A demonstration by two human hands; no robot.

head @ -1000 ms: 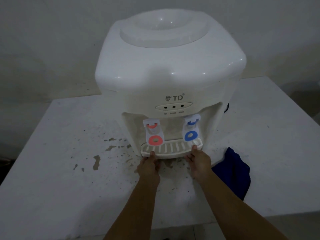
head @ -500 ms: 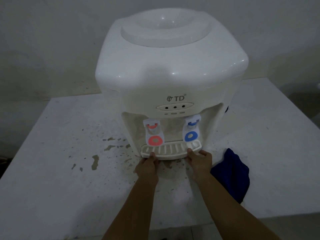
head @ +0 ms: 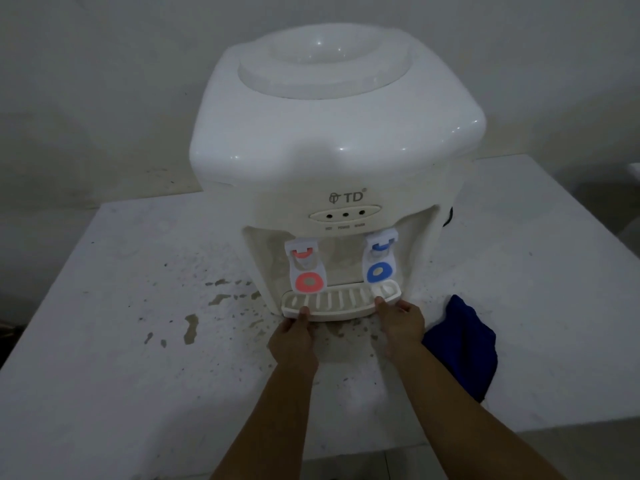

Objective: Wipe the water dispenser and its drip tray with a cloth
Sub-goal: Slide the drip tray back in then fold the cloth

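Note:
A white water dispenser [head: 332,143] stands on a white table [head: 104,358], with a red tap [head: 308,268] and a blue tap [head: 380,259] on its front. The slotted white drip tray [head: 341,299] sits at its base under the taps. My left hand [head: 292,336] grips the tray's front left edge, thumb on top of the rim. My right hand [head: 401,323] grips the front right edge the same way. A dark blue cloth [head: 462,344] lies crumpled on the table just right of my right hand, untouched.
The tabletop left of the dispenser is speckled with chipped, stained patches [head: 190,327]. A plain wall [head: 86,81] stands close behind the dispenser. The table's front edge runs just below my forearms.
Both hands stay on the tray's front edge. My right hand has shifted slightly left along the rim. The tray looks seated a bit further in under the taps.

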